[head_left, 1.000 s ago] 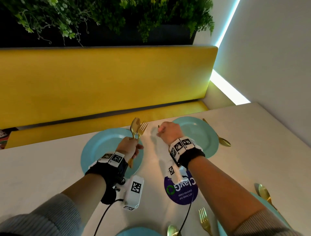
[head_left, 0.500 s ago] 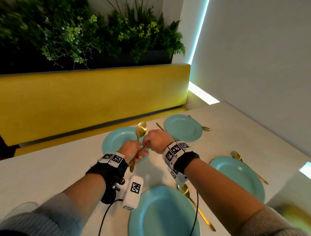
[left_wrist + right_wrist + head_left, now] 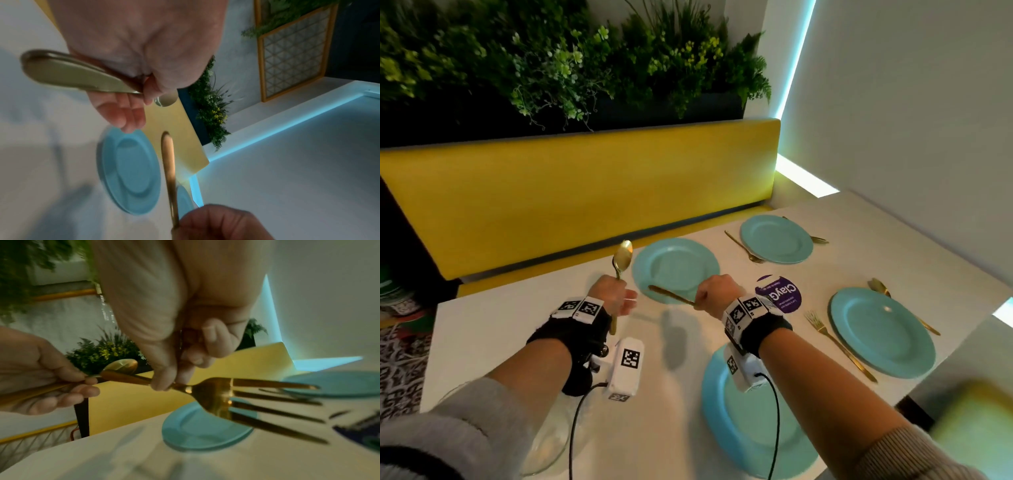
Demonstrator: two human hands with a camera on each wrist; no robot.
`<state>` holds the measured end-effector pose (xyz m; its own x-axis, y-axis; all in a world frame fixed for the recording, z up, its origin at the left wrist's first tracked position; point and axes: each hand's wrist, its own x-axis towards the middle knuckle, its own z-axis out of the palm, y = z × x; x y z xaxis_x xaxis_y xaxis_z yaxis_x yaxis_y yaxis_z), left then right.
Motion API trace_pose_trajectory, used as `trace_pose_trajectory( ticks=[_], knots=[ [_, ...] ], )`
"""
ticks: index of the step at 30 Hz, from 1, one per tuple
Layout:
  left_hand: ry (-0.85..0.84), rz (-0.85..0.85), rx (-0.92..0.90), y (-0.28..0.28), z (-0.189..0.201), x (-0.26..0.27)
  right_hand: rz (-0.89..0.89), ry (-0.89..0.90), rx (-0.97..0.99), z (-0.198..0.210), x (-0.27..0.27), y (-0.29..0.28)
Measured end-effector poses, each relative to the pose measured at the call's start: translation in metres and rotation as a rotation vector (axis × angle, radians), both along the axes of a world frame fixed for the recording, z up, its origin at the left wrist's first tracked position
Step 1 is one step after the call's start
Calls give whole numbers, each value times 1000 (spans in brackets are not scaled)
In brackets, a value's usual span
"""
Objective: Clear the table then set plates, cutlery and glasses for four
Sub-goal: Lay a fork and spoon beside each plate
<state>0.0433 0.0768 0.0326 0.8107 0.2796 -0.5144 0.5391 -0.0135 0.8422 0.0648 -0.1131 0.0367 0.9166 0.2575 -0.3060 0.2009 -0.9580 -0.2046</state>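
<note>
Gold fork [image 3: 218, 395] pinched in right grip [image 3: 714, 291]; left grip [image 3: 613, 294] holds spoon [image 3: 621, 260].

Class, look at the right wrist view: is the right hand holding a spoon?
No. The right hand pinches a gold fork by its neck, tines pointing away; the spoon is in the left hand.

plates [image 3: 674, 267]: 4, teal
forks [image 3: 839, 346]: 3, gold, 1 in hand
spoons [image 3: 621, 258]: 3 vis., 1 in hand
sticker [image 3: 782, 294]: 1, purple
</note>
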Motion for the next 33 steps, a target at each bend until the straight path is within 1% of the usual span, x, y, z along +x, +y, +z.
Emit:
trace_pose_trajectory(
  ticks=[3, 5, 9, 13, 15, 21, 23, 26, 33],
  knots=[
    [11, 22, 12, 14, -9, 6, -34, 74, 10, -23, 15, 20],
    [17, 61, -3, 19, -11, 10, -33, 112, -29, -38, 27, 37],
    [29, 67, -4, 33, -25, 23, -108, 180, -55, -72, 48, 71],
    [63, 102, -46, 50, -34, 33, -76, 223, -91, -99, 62, 103],
    [73, 116, -65, 58, -38, 37, -70, 233, -71, -108, 67, 115],
    [53, 154, -8, 77, -51, 51, -129, 218, 20, -116, 79, 140],
    [51, 149, -2, 79, -51, 53, -198, 214, 67, -118, 82, 145],
    [54, 149, -6, 81, -53, 57, -343, 223, 187, -118, 89, 150],
    [34, 168, 16, 80, -61, 58, -472, 197, 309, -117, 110, 154]
  ],
)
